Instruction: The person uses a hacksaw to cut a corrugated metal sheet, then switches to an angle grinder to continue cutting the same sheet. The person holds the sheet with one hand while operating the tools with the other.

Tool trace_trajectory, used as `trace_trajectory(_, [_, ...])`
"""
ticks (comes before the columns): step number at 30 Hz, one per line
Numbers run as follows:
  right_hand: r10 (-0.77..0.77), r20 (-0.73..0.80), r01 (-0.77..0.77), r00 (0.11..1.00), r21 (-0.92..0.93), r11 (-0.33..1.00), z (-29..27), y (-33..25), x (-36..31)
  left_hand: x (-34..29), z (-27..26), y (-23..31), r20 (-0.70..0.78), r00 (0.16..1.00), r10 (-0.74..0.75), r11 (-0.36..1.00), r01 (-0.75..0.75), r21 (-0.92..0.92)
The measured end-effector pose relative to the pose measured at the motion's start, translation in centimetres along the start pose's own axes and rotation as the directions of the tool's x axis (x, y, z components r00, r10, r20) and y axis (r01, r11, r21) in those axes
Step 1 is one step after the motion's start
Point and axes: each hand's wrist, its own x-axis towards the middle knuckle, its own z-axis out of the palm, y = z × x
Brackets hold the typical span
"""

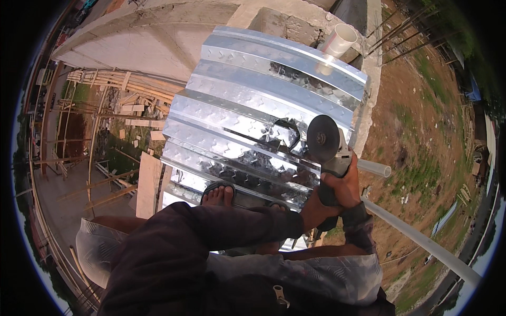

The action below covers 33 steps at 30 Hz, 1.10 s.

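My right hand [345,185] is wrapped around the body of an angle grinder [330,197], close behind its head. Lower on the same tool, my left hand [315,210] closes round the rear part. A dark round disc [323,138] on the grinder faces up, over the right part of shiny corrugated metal decking [232,113]. Just left of the disc, the decking has a dark, roughly round outline [284,134]; whether it is cut right through, I cannot tell. Whether the disc touches the metal is also unclear.
My sandalled foot [219,194] stands on the decking. A wide white pipe [342,37] rises at its far right corner, by a concrete wall [373,79]. A grey pipe [375,168] and a long pole [421,237] extend right, above lower ground. Bamboo and timber [132,108] lie below left.
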Motion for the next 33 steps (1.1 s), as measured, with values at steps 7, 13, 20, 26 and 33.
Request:
trace_trajectory(7, [0.108, 0.222, 0.053, 0.969, -0.617, 0.785, 0.1, -2.4, 0.7, 2.2, 0.8, -3.0, 0.393, 0.902, -0.178, 0.802, 0.364, -0.473])
trace_trajectory(13, [0.028, 0.321, 0.247, 0.947, -0.778, 0.578, 1.5, -1.1, 0.0, 4.7, -0.8, -9.4, 0.581, 0.814, -0.005, 0.748, 0.389, -0.538])
trace_trajectory(20, [-0.036, 0.349, 0.318, 0.937, -0.801, 0.506, 2.3, -1.2, 0.2, 5.3, -1.3, -9.3, 0.546, 0.837, -0.032, 0.632, 0.440, -0.638])
trace_trajectory(26, [-0.026, 0.356, 0.326, 0.934, -0.821, 0.469, 2.4, -1.3, 0.5, 5.2, -1.4, -7.9, 0.596, 0.794, 0.119, 0.689, 0.366, -0.626])
trace_trajectory(33, [0.024, 0.380, 0.328, 0.925, -0.827, 0.457, 2.7, -2.2, 1.0, 6.0, -1.4, -8.2, 0.610, 0.783, 0.120, 0.676, 0.386, -0.628])
